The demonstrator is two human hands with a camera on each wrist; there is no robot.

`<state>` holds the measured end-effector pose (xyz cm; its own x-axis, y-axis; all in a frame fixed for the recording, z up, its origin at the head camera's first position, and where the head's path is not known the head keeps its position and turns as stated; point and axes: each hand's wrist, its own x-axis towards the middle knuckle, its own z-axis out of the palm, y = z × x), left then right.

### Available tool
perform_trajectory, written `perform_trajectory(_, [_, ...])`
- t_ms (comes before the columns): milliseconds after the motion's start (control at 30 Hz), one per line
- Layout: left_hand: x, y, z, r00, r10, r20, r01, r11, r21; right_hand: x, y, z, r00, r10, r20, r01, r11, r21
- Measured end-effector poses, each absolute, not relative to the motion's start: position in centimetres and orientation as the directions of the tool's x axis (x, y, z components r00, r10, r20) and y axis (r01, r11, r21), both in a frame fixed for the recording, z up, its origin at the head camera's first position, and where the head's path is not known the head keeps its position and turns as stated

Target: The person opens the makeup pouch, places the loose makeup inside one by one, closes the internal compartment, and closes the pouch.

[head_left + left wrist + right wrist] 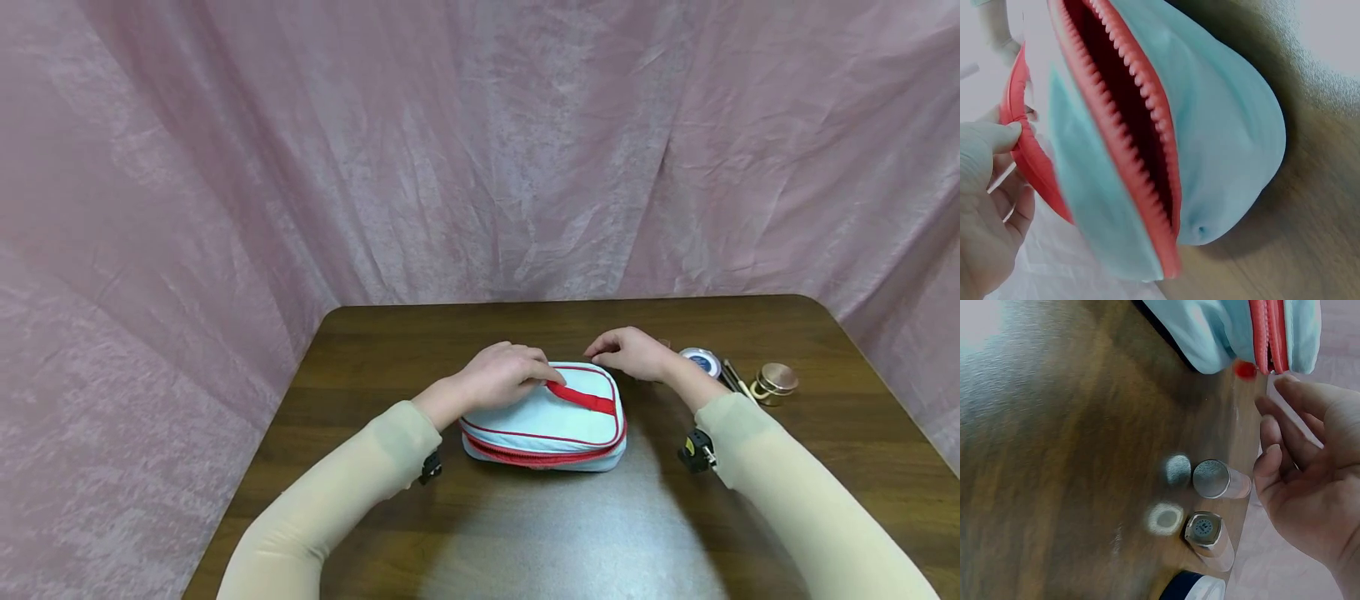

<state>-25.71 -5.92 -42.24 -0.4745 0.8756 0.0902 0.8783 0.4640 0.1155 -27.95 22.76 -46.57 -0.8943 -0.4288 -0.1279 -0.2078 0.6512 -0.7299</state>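
Bottle (1211, 540), right of the bag (543, 421): print on end, too blurred to read. Left hand (506, 375): thumb and fingers pinching the bag's red strap (581, 400). Right hand (630, 354): fingers loosely bent, just beside the bag's end. Bag: pale blue fabric, rounded oblong, on wood-grain table (405, 337); coarse-toothed red zip (1163, 125), parted. Jar (776, 379): gold-toned, shiny, round, right of the bag.

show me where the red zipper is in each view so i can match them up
Head: red zipper along the near side of the pale blue pouch, below and right of picture centre.
Left wrist: it gapes open, slanting from the top, left of centre, to near the bottom middle.
Right wrist: it is at the top edge, right of centre.
Shared landmark: the pale blue pouch.
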Motion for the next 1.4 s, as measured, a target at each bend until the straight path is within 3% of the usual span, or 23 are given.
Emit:
perform_trajectory(267, [-25.6, -6.3, -42.4, -0.509, 0.855, 0.101, 0.853, 0.485, 0.194, -25.8, 23.8, -45.7, -0.948, -0.318, -0.023, -0.201, 0.653, -0.730])
perform_trajectory(433, [-25.7, -6.9, -42.5, -0.535, 0.839, 0.100, 0.830, 0.499, 0.249, -24.2, 24.8, -45.3, -0.947, -0.311, 0.084, -0.280, 0.668, -0.689])
perform_trajectory(767, [-26.0, -9.2, -43.0, -0.602, 0.794, 0.081, 0.776, 0.559, 0.291, -20.4, 26.0, -46.2, -0.796, -0.420, 0.436, -0.585, 0.719, -0.376])
perform_trajectory(1067, [-25.6, -11.4, -43.9, -0.663, 0.746, 0.060, 0.723, 0.618, 0.310, -17.6, 26.3, -46.6, -0.699, -0.497, 0.514, -0.675, 0.696, -0.245])
perform_trajectory(1400, [-25.5, -11.3, -43.7, -0.681, 0.725, 0.101, 0.709, 0.619, 0.338, -17.2, 26.2, -46.9, -0.653, -0.532, 0.538, -0.721, 0.655, -0.226])
